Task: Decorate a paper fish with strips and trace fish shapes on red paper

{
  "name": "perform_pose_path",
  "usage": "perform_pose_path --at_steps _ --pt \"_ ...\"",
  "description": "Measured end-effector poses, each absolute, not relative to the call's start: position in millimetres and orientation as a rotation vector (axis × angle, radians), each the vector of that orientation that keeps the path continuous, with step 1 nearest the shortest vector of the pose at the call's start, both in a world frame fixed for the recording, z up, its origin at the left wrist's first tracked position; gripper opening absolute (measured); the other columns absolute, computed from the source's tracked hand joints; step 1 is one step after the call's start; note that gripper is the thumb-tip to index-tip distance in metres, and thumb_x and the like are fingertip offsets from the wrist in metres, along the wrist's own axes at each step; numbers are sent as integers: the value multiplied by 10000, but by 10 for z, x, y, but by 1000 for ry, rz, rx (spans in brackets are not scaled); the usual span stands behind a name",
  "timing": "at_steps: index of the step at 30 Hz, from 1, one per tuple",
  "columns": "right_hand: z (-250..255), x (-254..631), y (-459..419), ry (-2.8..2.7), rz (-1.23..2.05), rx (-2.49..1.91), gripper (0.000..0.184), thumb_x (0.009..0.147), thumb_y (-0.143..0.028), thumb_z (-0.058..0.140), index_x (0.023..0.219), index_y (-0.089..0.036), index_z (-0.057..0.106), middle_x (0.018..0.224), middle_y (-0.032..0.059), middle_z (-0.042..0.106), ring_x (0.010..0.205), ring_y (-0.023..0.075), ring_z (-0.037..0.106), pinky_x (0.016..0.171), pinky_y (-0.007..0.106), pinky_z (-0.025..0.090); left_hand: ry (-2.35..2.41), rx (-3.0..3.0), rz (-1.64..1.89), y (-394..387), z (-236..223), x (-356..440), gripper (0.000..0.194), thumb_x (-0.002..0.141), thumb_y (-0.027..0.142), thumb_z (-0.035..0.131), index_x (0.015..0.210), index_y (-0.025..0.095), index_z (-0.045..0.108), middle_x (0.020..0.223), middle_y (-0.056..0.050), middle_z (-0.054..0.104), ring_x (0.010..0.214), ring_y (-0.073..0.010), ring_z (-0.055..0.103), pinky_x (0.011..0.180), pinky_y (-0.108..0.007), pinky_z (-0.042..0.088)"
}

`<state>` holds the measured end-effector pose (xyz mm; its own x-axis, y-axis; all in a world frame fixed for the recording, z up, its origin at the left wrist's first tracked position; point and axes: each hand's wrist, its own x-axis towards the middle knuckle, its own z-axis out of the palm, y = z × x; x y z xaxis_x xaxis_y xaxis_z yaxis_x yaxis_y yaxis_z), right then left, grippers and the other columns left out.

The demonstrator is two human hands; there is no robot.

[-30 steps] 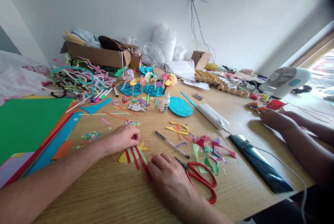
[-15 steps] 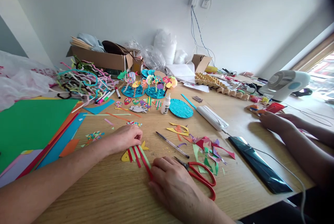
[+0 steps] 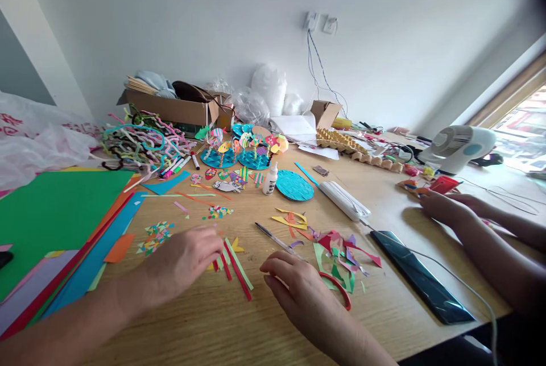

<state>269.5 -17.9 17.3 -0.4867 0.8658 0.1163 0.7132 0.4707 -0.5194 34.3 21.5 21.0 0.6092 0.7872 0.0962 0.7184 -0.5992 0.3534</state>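
Observation:
My left hand (image 3: 194, 258) hovers with loosely bent fingers beside narrow red and light green paper strips (image 3: 238, 268); its thumb is mostly hidden. The strips lie on the table, partly covered by its fingertips. A yellow paper shape (image 3: 236, 245) shows just behind them. To their right, my right hand (image 3: 294, 286) is open and holds nothing I can see, thumb apart from the fingers. It covers most of the scissors, leaving a red handle loop (image 3: 341, 292) in view. Beyond the hand lies a pen (image 3: 273, 236), with coloured paper scraps (image 3: 341, 249) to its right.
Coloured sheets (image 3: 63, 207) are stacked at left, near small paper bits (image 3: 157, 237). A glue bottle (image 3: 270, 178) stands by a blue disc (image 3: 294, 185), in front of paper-fish models (image 3: 243, 147). A phone (image 3: 420, 275) and another person's arms (image 3: 473, 235) are at right.
My right hand has let go of the strips and shifted right, over the scissors. My left hand has drawn back slightly toward me and loosened at the strips' upper ends.

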Motion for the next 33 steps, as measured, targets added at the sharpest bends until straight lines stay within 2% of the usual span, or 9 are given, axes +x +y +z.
perform_pose_path --at_steps 5,8,13,16,20,27,30,33 --pt "250 2637 -70 -2295 494 -1377 267 830 -59 431 902 -187 654 884 45 651 787 147 605 694 234 428 1025 2843 552 -109 24 453 333 826 21 351 935 205 606 944 -27 641 885 -176 570 790 -291 485" --pt "270 2582 28 -2254 535 -1437 249 796 -64 454 872 -189 657 832 30 665 760 144 605 679 229 414 998 2907 616 -180 -120 508 372 824 17 327 1003 198 599 977 -38 641 884 -182 579 794 -309 502" --pt "107 2499 32 -2090 774 -1586 177 778 -86 457 771 -170 612 606 -21 595 578 114 548 539 194 361 934 2849 702 -221 -283 527 327 810 40 341 922 199 603 858 -31 629 760 -173 568 690 -284 492" --pt "-4 2473 -37 -2051 757 -1611 159 780 -84 468 713 -163 588 614 -11 596 589 119 536 540 196 353 866 2856 726 -240 -307 536 284 814 49 346 841 192 590 784 -28 608 710 -162 549 657 -269 471" --pt "-64 2471 -79 -2052 690 -1637 164 797 -85 465 720 -165 586 667 3 622 630 132 548 574 211 358 826 2852 779 -251 -318 551 292 807 55 340 887 201 580 774 -30 607 690 -154 544 643 -258 469" --pt "-51 2489 -61 -2091 735 -1626 187 817 -87 451 714 -168 584 661 -1 617 622 127 540 564 204 349 849 2888 876 -213 -397 502 400 813 53 320 1132 187 522 965 -51 640 813 -149 606 751 -224 492" --pt "-62 2490 -58 -2102 752 -1607 182 812 -84 454 711 -163 583 654 -3 612 612 120 533 563 200 344 976 2931 932 -175 -489 503 463 805 23 295 1189 179 502 1065 -61 635 860 -150 621 793 -233 496" --pt "-59 2502 -55 -2115 757 -1586 169 796 -81 468 709 -160 591 649 -8 608 602 114 523 569 198 344 1023 3026 938 -149 -527 524 440 816 36 319 1191 159 514 1090 -74 645 853 -164 639 783 -255 518"
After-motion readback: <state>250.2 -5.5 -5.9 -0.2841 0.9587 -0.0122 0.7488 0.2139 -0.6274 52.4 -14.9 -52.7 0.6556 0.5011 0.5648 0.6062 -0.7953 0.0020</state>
